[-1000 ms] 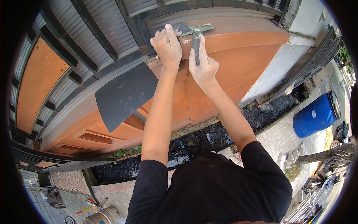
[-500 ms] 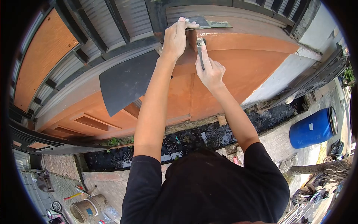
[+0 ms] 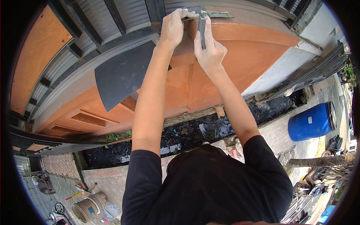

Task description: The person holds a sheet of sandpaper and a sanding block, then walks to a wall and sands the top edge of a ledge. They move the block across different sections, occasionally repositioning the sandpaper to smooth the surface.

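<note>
My left hand (image 3: 173, 30) is up at the top edge of the orange wall, its fingers bent over the near end of a thin dark flat piece (image 3: 219, 14) with a worn greenish edge. That piece lies along the ledge. My right hand (image 3: 211, 52) grips a narrow flat dark-grey hand tool (image 3: 203, 33), index finger stretched along it. Its upper end meets the flat piece close to my left fingertips, and some pale grey stuff shows there. The exact kind of tool cannot be made out. Both hands look dusty.
A black sheet (image 3: 123, 73) hangs over the wall left of my arms. Dark metal bars (image 3: 112, 15) rise behind the ledge. Below runs a gutter of dark water (image 3: 187, 137). A blue barrel (image 3: 310, 122) lies at right; a dirty bucket (image 3: 84, 210) is at lower left.
My right hand has moved up, bringing the tool's tip from the wall's corner below the ledge to the flat piece. My left hand keeps its hold. The view has shifted slightly.
</note>
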`<action>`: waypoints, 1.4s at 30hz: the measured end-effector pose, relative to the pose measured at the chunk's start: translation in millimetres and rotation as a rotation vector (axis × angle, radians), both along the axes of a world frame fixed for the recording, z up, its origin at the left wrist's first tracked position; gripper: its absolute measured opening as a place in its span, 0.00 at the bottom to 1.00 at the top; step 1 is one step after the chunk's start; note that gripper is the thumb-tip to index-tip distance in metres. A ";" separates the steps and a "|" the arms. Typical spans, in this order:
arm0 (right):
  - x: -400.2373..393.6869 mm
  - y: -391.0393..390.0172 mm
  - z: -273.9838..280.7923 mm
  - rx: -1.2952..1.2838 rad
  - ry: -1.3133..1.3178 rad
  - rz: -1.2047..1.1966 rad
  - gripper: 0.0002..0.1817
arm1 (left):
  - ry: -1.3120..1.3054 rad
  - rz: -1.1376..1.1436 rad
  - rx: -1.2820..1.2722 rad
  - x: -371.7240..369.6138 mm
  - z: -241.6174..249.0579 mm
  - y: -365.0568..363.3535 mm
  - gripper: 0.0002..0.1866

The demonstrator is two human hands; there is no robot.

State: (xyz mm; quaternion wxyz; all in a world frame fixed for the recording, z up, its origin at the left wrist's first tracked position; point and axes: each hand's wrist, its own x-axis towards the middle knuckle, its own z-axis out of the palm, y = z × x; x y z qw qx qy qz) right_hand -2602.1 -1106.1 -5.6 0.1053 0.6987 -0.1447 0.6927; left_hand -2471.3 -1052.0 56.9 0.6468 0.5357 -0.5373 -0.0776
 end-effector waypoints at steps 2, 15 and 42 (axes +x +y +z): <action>-10.1 -8.0 -55.0 -0.020 0.062 -0.018 0.34 | -0.009 -0.026 -0.047 5.6 0.4 -4.6 0.33; -7.4 -16.7 -48.1 -0.084 0.061 -0.042 0.37 | -0.039 0.045 -0.078 3.3 -0.7 -10.0 0.32; -86.6 -73.8 11.3 0.611 -0.373 0.046 0.37 | -0.439 0.720 -0.528 -46.7 -35.9 -59.1 0.06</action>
